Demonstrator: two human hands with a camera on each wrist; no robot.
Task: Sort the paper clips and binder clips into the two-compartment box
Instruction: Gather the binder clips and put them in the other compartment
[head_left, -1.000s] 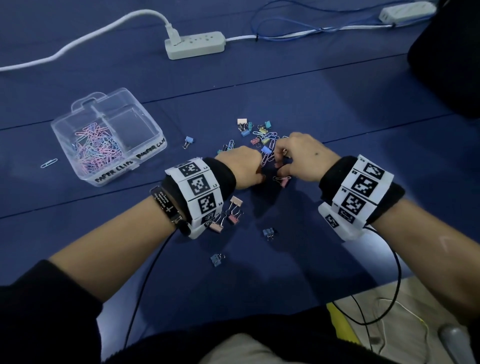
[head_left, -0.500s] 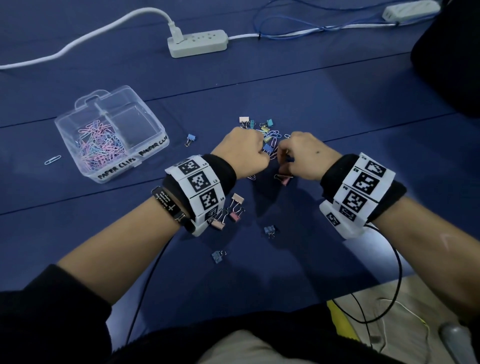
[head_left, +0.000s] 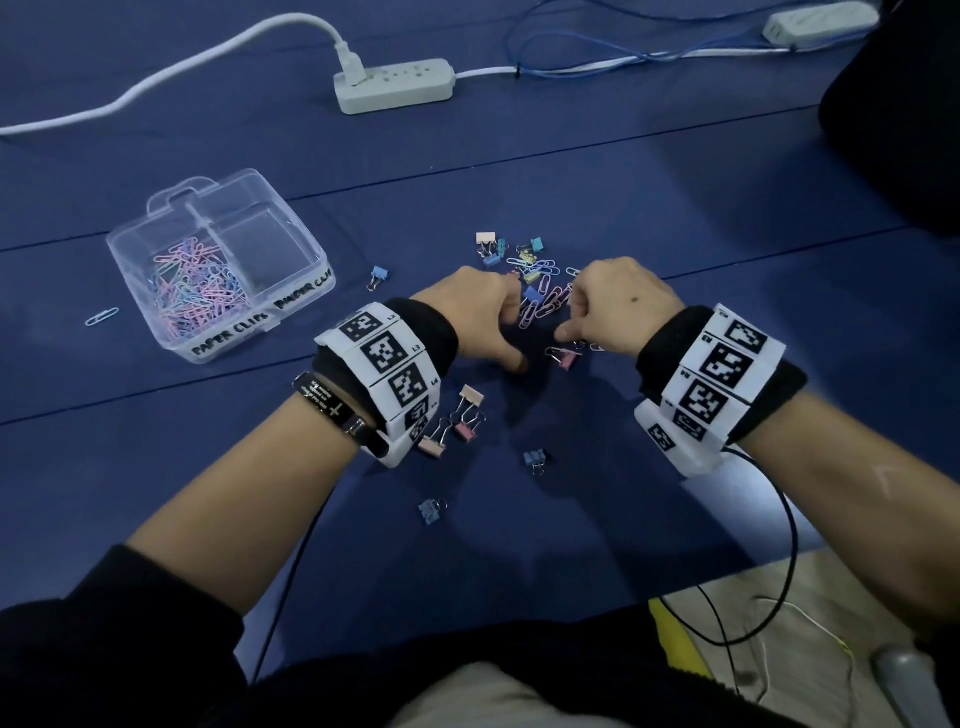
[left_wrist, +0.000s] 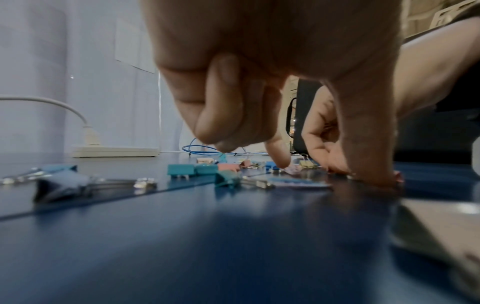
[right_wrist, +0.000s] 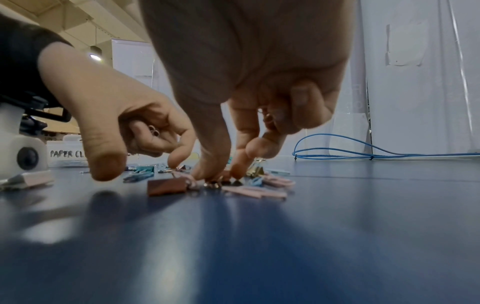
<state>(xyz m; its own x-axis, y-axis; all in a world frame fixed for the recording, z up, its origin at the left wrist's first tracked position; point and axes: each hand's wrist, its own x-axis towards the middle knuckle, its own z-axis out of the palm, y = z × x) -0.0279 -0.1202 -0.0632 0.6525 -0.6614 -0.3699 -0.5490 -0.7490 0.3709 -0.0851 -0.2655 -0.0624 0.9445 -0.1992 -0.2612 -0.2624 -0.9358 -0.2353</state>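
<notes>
Both hands down in the scattered clips on the dark blue table.

Nearest, at 6 o'clock, a pale blue binder clip (head_left: 429, 511) lies alone, with a second blue binder clip (head_left: 535, 460) just beyond it and three pink and beige binder clips (head_left: 453, 422) beside the left wrist. Further on, the left hand (head_left: 480, 317) has its fingers curled, the index fingertip down among the clips; something metal sits inside the curled fingers, though I cannot tell what. The right hand (head_left: 613, 309), at 1 o'clock, pinches thumb and fingertips into the mixed heap of pastel paper clips and small binder clips (head_left: 540, 296), a pink binder clip (head_left: 566, 357) just under it. At 10 o'clock stands the clear plastic two-compartment box (head_left: 291, 306): its left compartment holds the pastel paper clips (head_left: 200, 291). Farthest, at 12 o'clock, a white power strip (head_left: 395, 85).
</notes>
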